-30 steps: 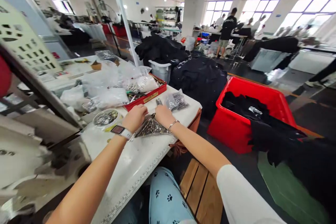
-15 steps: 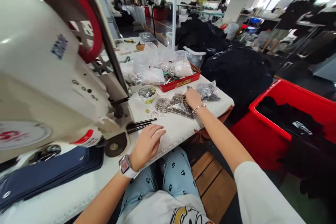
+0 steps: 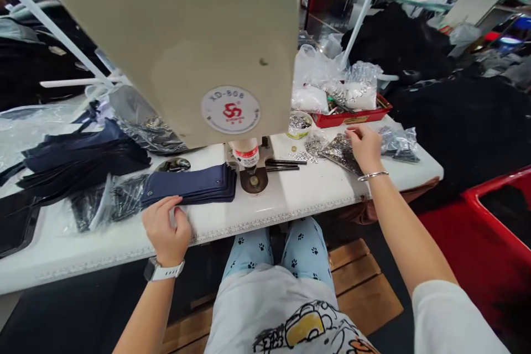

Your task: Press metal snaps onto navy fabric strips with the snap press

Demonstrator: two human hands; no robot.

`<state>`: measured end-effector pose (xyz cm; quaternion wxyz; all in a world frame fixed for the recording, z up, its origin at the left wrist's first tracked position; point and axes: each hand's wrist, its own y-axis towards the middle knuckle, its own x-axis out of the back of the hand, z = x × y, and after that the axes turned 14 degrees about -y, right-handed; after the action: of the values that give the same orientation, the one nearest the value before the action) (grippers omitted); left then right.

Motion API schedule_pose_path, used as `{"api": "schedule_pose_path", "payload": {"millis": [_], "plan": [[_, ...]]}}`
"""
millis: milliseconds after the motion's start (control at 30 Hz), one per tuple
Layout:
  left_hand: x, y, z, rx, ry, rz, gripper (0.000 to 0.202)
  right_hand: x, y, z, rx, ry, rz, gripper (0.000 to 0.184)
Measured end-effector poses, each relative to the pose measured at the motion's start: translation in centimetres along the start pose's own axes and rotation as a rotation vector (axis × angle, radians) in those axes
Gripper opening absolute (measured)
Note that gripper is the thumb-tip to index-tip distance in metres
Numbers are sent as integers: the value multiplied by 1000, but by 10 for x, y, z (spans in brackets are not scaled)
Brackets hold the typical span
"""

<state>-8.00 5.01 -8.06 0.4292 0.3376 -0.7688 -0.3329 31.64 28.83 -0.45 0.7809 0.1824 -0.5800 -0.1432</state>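
Note:
My left hand (image 3: 167, 228) rests on the white table (image 3: 290, 199) with curled fingers touching the near left corner of a stack of navy blue fabric pieces (image 3: 191, 185). That stack lies under the head of a beige press machine (image 3: 199, 38). Off to the right, my right hand (image 3: 365, 145) reaches into a clear plastic bag of small metal parts (image 3: 340, 150), fingers pinched together at its opening. What they grip is too small to see.
A small round tub of metal parts (image 3: 299, 123) and a red tray (image 3: 352, 116) with filled plastic bags stand behind the bag. Dark fabric piles (image 3: 78, 155) lie at the left. A red bin (image 3: 493, 221) stands on the floor at the right.
My view has swung left and down to the press machine. My left hand left the parts bag and moved left to the navy stack. My right hand stays at the bag.

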Motion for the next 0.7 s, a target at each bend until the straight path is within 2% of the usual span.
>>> {"api": "schedule_pose_path", "payload": {"millis": [67, 100, 167, 300, 367, 467, 533, 600, 700], "plan": [[-5, -3, 4, 48, 27, -32, 24, -3, -20, 33, 20, 261, 65, 18], [-8, -4, 5, 70, 37, -44, 26, -4, -31, 51, 17, 430, 134, 16], [-11, -6, 4, 115, 53, -54, 31, -7, -55, 86, 26, 630, 278, 14], [-11, -9, 0, 207, 58, -80, 31, -14, -92, 139, 125, 777, 524, 14], [-8, -11, -3, 226, 43, -99, 29, -18, -101, 155, 178, 779, 569, 17], [1, -7, -5, 212, 8, -116, 26, -25, -107, 168, 193, 686, 462, 15], [13, 5, 3, 219, 37, -114, 22, -31, -108, 173, 238, 584, 350, 16], [31, 26, 22, 258, 130, -105, 15, -37, -109, 175, 327, 500, 270, 19], [60, 65, 64, 375, 305, -69, 15, -46, -112, 174, 390, 443, 205, 23]]}}
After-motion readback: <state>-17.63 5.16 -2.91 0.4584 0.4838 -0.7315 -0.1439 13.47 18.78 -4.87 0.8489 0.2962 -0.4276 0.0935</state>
